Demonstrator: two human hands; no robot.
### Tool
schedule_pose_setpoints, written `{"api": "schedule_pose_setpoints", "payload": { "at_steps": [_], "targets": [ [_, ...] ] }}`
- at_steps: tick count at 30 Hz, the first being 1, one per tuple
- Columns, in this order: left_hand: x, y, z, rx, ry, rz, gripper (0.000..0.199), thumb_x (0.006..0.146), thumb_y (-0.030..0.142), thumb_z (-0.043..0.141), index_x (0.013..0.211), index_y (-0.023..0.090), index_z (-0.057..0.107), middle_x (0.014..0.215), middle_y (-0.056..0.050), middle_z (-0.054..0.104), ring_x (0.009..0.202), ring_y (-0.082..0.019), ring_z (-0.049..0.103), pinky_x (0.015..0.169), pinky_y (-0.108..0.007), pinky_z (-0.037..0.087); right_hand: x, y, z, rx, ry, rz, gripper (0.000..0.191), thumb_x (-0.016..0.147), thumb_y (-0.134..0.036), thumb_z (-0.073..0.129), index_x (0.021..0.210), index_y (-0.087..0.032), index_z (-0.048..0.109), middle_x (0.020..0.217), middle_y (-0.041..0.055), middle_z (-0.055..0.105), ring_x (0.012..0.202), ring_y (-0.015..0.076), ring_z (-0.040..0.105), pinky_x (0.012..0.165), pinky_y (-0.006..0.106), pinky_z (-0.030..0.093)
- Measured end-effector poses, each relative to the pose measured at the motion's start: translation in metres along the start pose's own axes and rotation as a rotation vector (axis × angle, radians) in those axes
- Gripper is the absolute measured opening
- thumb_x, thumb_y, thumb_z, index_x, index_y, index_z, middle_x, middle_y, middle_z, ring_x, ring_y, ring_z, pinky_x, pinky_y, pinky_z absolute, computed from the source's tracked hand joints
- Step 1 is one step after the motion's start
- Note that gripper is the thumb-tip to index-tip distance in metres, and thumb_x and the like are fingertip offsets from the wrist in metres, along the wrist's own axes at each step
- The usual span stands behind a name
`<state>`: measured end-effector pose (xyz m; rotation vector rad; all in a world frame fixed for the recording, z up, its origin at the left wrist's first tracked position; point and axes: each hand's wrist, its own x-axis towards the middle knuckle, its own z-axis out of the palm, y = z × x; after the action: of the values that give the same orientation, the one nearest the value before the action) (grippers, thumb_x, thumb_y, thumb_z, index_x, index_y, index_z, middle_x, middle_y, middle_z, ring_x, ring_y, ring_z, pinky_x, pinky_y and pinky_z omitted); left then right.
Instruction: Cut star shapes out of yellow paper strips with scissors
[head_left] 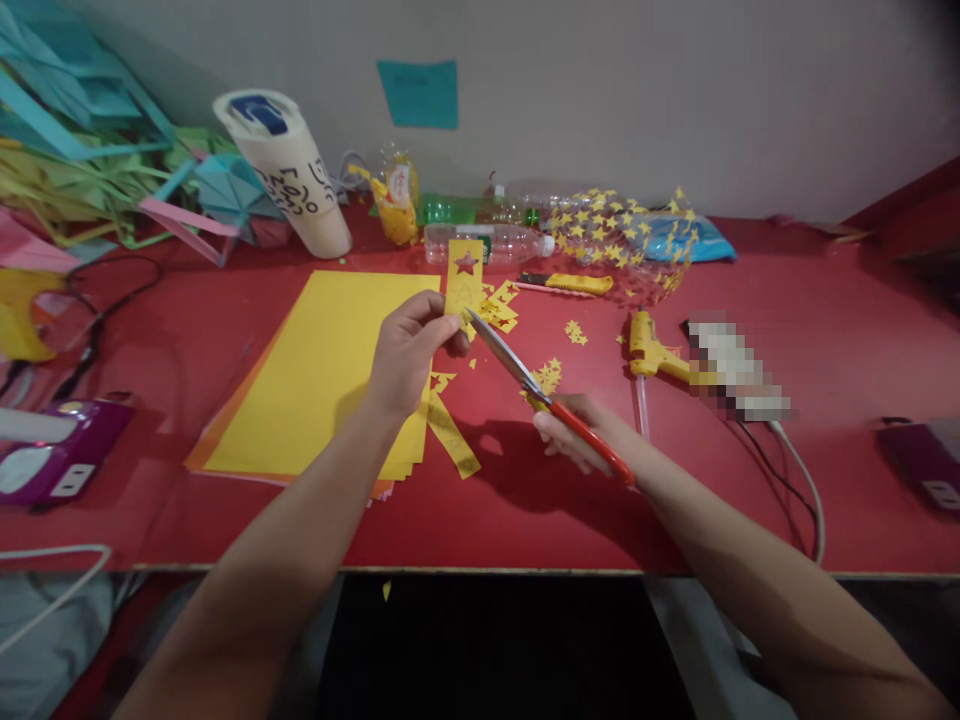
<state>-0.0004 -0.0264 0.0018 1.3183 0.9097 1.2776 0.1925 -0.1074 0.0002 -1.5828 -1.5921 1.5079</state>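
Observation:
My left hand [411, 345] pinches a narrow strip of yellow paper [466, 288] by its lower end. A star-shaped hole shows in the strip's upper part, with a drawn outline below it. My right hand [581, 435] grips red-handled scissors [553, 410], whose tips touch or overlap the strip just above my left thumb. Under the strip lie yellow paper scraps with star holes [501, 310]. Cut-out yellow stars [549, 376] sit in a small pile behind the scissors, with a smaller group of stars [575, 332] farther back. Another yellow strip [453, 438] rests near the paper stack.
A stack of yellow sheets [322, 370] lies at left. Behind are a white tumbler [289, 180], a clear bottle [487, 243], a yellow cutter [574, 284] and a star-covered bottle [600, 230]. Rightward lie a glue gun [652, 350] and a blurred-out object [739, 368]. Cables cross both sides.

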Motion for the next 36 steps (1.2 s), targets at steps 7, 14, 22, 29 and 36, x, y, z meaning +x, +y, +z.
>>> {"api": "schedule_pose_setpoints", "payload": {
  "at_steps": [7, 14, 22, 29, 36],
  "targets": [
    [0.0, -0.0013, -0.0005, -0.002, 0.009, -0.005, 0.008, 0.071, 0.017, 0.054, 0.064, 0.018, 0.053, 0.051, 0.004, 0.053, 0.048, -0.006, 0.052, 0.051, -0.02, 0.045, -0.0005, 0.0029, -0.0011, -0.024, 0.0, 0.002, 0.047, 0.068, -0.062, 0.059, 0.059, -0.019, 0.043, 0.046, -0.0054, 0.045, 0.031, 0.005, 0.039, 0.032, 0.019, 0.03],
    [0.0003, -0.001, -0.0004, 0.008, 0.009, -0.013, 0.008, 0.072, 0.018, 0.053, 0.064, 0.019, 0.052, 0.051, 0.004, 0.053, 0.049, -0.006, 0.052, 0.052, -0.02, 0.045, 0.0004, 0.0041, -0.0012, -0.025, 0.002, 0.0, 0.045, 0.07, -0.06, 0.059, 0.06, -0.019, 0.043, 0.046, -0.0053, 0.045, 0.031, 0.0055, 0.039, 0.033, 0.02, 0.03],
    [0.0, -0.0004, 0.0, -0.012, 0.005, -0.007, 0.009, 0.071, 0.016, 0.054, 0.062, 0.018, 0.052, 0.05, 0.004, 0.054, 0.048, -0.006, 0.052, 0.051, -0.02, 0.045, 0.0007, 0.0054, -0.001, -0.012, 0.003, -0.003, 0.046, 0.069, -0.061, 0.06, 0.06, -0.019, 0.044, 0.043, -0.0071, 0.043, 0.031, 0.0052, 0.039, 0.034, 0.02, 0.031],
    [0.0, -0.0001, -0.0003, -0.003, 0.003, -0.016, 0.009, 0.071, 0.016, 0.053, 0.062, 0.018, 0.052, 0.05, 0.004, 0.053, 0.048, -0.006, 0.052, 0.051, -0.021, 0.045, 0.0013, 0.0043, -0.0004, 0.037, -0.007, -0.016, 0.048, 0.068, -0.063, 0.06, 0.056, -0.021, 0.04, 0.035, -0.0109, 0.033, 0.028, 0.0049, 0.036, 0.043, 0.024, 0.042],
    [0.0009, -0.0016, -0.0014, -0.001, 0.019, -0.02, 0.008, 0.072, 0.018, 0.054, 0.064, 0.019, 0.052, 0.051, 0.004, 0.053, 0.048, -0.006, 0.052, 0.051, -0.021, 0.045, 0.0004, 0.0026, -0.0004, 0.055, -0.027, -0.023, 0.048, 0.069, -0.061, 0.061, 0.054, -0.021, 0.039, 0.035, -0.0119, 0.031, 0.028, 0.0042, 0.034, 0.047, 0.025, 0.047]
  ]
}}
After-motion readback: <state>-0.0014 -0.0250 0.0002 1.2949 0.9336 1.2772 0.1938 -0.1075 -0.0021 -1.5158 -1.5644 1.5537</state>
